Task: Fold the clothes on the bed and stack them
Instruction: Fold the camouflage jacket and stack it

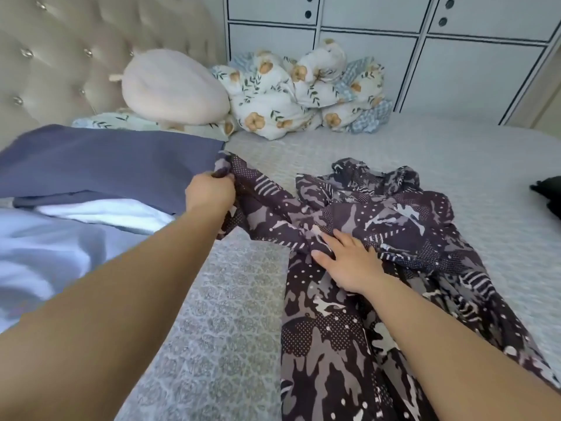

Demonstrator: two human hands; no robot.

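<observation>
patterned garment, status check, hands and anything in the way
Left hand grips a bunched end of the patterned garment. Right hand flat on its middle. Unfolded. Blue-grey cloth lies close at left.

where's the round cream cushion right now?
Head view, upper left: the cream cushion leans against the tufted headboard, resting on a floral pillow, with the bunched floral duvet directly to its right.

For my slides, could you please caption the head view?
Left hand grips patterned garment's end; right hand presses its middle.
</observation>
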